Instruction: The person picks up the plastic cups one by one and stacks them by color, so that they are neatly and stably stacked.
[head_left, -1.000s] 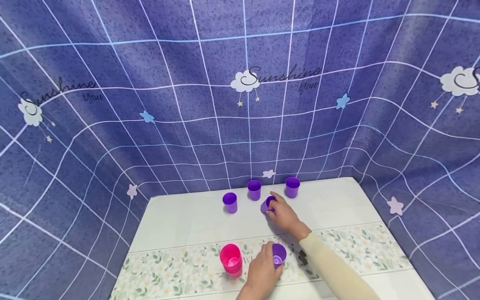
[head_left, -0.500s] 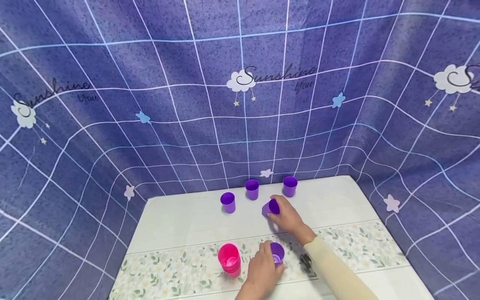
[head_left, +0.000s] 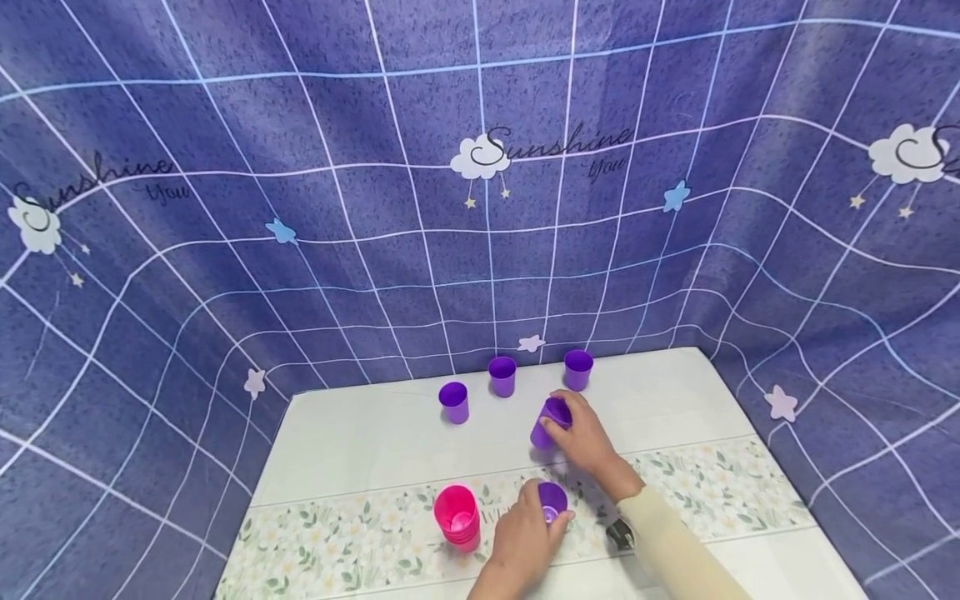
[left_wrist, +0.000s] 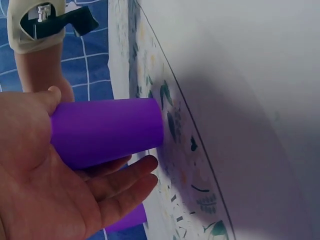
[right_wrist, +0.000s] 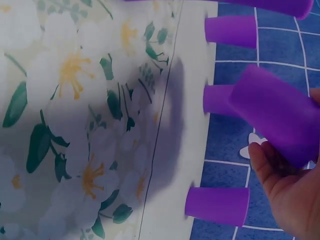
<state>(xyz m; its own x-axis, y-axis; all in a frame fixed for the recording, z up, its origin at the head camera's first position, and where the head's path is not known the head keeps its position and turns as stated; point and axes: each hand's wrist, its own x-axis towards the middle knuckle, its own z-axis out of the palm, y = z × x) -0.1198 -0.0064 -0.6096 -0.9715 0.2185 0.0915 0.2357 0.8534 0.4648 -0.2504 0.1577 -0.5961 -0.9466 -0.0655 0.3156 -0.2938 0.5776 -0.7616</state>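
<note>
My right hand [head_left: 581, 433] grips a purple cup [head_left: 549, 422] and holds it tilted, lifted just above the table [head_left: 360, 433]; in the right wrist view the same cup [right_wrist: 277, 112] lies across my fingers [right_wrist: 282, 185]. My left hand [head_left: 525, 537] holds another purple cup [head_left: 552, 500] upright on the floral strip, and its fingers [left_wrist: 117, 187] curl under that cup [left_wrist: 107, 131] in the left wrist view. Three more purple cups [head_left: 453, 402] [head_left: 502, 376] [head_left: 578, 369] stand in a row at the table's far edge.
A stack of pink cups [head_left: 458, 517] stands on the floral strip left of my left hand. A blue checked cloth [head_left: 480, 208] with clouds and stars hangs behind and around the table. My right wrist carries a strapped camera [head_left: 621, 533].
My right hand has lifted its purple cup off the table and drawn it back toward me, away from the far row. The left hand keeps its cup in place.
</note>
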